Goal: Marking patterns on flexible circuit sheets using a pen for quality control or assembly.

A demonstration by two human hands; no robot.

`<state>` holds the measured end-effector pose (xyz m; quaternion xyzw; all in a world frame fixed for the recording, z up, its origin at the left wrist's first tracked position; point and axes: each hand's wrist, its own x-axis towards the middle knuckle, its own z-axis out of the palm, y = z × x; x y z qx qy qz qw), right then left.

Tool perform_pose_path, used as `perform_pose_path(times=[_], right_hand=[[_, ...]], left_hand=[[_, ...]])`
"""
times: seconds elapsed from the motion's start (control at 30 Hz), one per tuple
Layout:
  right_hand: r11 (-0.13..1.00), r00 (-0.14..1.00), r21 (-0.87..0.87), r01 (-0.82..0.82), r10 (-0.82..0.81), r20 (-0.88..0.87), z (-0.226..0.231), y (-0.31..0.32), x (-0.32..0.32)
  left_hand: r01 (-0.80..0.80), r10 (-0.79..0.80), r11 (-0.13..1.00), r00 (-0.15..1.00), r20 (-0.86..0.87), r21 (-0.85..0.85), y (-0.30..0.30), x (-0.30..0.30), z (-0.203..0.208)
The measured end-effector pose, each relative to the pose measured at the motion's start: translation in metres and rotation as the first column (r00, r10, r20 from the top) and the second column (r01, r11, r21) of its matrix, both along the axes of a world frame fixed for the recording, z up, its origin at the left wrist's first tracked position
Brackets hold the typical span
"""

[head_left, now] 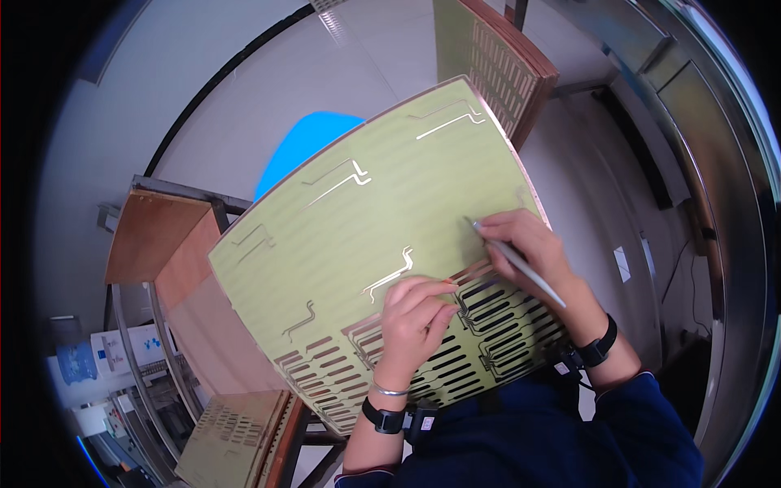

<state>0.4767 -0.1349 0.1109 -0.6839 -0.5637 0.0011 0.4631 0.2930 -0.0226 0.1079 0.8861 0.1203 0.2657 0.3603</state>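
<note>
A large pale green panel (390, 203) with copper-coloured lines and slots lies tilted before me. Its near part carries rows of dark, slot-like openings. My right hand (529, 244) grips a slim grey craft knife (527, 272), its thin tip pointing up and left over the panel's plain green area. Lower and to the left, my left hand (416, 321) rests over the panel with its fingers curled together. Something small and reddish shows at its fingertips, too small to name. Beside those fingers runs a bright, stepped metal line (399, 267).
Behind the panel is a blue rounded object (305, 146). A stack of similar panels (504, 73) stands at the far right, and another stack (232, 439) lies at the lower left. A wooden board in a metal frame (159, 236) stands left. Along the right runs a metal-edged structure (691, 122).
</note>
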Motion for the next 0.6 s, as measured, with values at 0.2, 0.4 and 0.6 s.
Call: perform_pose_path(times=[0.2, 0.4, 0.6], right_hand=[[0.99, 0.99, -0.035, -0.14, 0.139, -0.016, -0.002, 0.016, -0.015], [0.99, 0.99, -0.03, -0.14, 0.14, -0.006, -0.001, 0.02, -0.015], [0.996, 0.995, -0.034, -0.088, 0.09, 0.042, -0.002, 0.022, -0.017]], left_hand=[[0.007, -0.007, 1.0, 1.0, 0.014, 0.0, 0.0, 0.0, 0.0], [-0.006, 0.006, 1.0, 1.0, 0.009, -0.011, 0.001, 0.0, 0.003], [0.005, -0.005, 1.0, 1.0, 0.016, -0.027, 0.001, 0.0, 0.002]])
